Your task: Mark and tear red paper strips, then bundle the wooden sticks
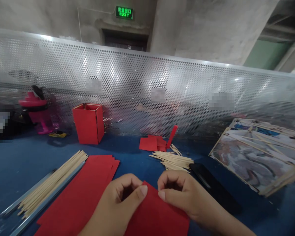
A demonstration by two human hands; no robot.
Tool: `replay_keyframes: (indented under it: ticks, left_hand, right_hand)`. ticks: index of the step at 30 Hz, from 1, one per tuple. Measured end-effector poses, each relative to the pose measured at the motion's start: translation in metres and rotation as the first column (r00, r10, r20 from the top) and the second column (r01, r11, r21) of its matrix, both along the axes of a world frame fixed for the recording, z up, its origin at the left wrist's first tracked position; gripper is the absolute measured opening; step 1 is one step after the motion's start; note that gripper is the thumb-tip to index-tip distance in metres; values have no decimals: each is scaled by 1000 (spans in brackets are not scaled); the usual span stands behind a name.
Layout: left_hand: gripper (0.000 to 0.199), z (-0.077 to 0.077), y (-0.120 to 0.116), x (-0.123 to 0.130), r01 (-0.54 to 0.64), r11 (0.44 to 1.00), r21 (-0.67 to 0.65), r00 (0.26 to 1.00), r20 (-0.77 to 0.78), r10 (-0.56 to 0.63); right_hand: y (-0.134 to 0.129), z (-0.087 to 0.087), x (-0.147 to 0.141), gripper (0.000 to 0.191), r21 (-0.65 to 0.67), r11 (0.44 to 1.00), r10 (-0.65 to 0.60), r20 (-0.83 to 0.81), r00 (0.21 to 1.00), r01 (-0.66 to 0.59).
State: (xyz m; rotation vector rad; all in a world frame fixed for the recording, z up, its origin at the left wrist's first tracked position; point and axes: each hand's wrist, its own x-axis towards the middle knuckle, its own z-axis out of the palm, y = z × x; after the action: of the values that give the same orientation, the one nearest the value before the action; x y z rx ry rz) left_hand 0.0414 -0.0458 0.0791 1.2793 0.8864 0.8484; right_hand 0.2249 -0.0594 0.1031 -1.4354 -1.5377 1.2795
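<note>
A red sheet (159, 216) is held up near the table's front edge, between my two hands. My left hand (123, 200) pinches its upper left edge between thumb and fingers. On the other side, my right hand (184, 193) is closed with thumb and forefinger at the sheet's upper right edge. Larger red sheets (76, 193) lie stacked left of my left hand, beside a bundle of thin wooden sticks (51, 183). Beyond my right hand are shorter sticks (174, 159) and small red pieces (148, 143).
An open-topped red box (86, 126) stands at the back left of the blue table (123, 144), near a pink cup (39, 113). A black case (211, 186) lies right of my right hand. Farther right is a stick-framed painted structure (255, 157). A perforated metal screen (127, 82) runs behind.
</note>
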Motion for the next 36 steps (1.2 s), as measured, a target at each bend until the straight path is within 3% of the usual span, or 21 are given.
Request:
replay_keyframes:
  ticks: [3, 12, 18, 22, 27, 30, 36]
  left_hand:
    - [42, 3, 5, -5, 11, 1000, -28, 999, 42, -10]
    - [36, 9, 14, -13, -146, 989, 1, 989, 37, 146]
    - [36, 10, 26, -20, -248, 966, -72, 963, 94, 254]
    - [40, -1, 26, -13, -105, 992, -72, 994, 11, 106]
    - [36, -8, 3, 4, 109, 993, 45, 980, -171, -100]
    - [34, -3, -7, 7, 144, 988, 48, 967, -220, -130]
    - [33, -4, -5, 5, 143, 989, 32, 967, -215, -133]
  right_hand:
    - [0, 7, 1, 8, 10, 1000, -17, 12, 1000, 17]
    - [2, 9, 12, 3, 112, 992, -63, 126, 990, 49]
    - [6, 19, 32, 6, 150, 986, -77, 63, 995, 66]
    - [9, 16, 34, 16, 195, 970, -140, -56, 989, 148]
    - [7, -2, 11, 20, 78, 997, -22, -77, 997, 28]
    - [2, -6, -1, 16, 41, 998, 39, -32, 999, -38]
    - [-3, 0, -6, 17, 48, 998, 39, 38, 999, -40]
